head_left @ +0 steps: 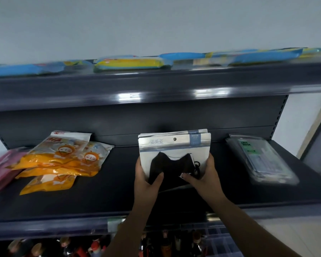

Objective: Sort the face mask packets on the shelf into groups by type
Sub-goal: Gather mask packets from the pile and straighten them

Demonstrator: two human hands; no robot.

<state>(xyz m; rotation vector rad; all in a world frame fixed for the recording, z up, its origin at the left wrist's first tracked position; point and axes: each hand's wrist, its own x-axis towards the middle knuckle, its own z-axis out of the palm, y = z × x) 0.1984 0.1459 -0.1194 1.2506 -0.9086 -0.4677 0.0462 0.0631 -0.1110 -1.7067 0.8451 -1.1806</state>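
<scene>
Both hands, left hand [146,179] and right hand [205,176], grip the white-and-black mask packets [174,154] with fingers closed around the edges; the loosely squared stack may fan out sideways toward the orange packets [59,160].

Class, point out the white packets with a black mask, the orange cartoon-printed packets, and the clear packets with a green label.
White packets showing a black mask [174,147]: head view, upper front panel.
Orange cartoon-printed packets [63,160]: head view, top packet's middle.
Clear plastic packets with a green label [258,158]: head view, top packet's face.
</scene>
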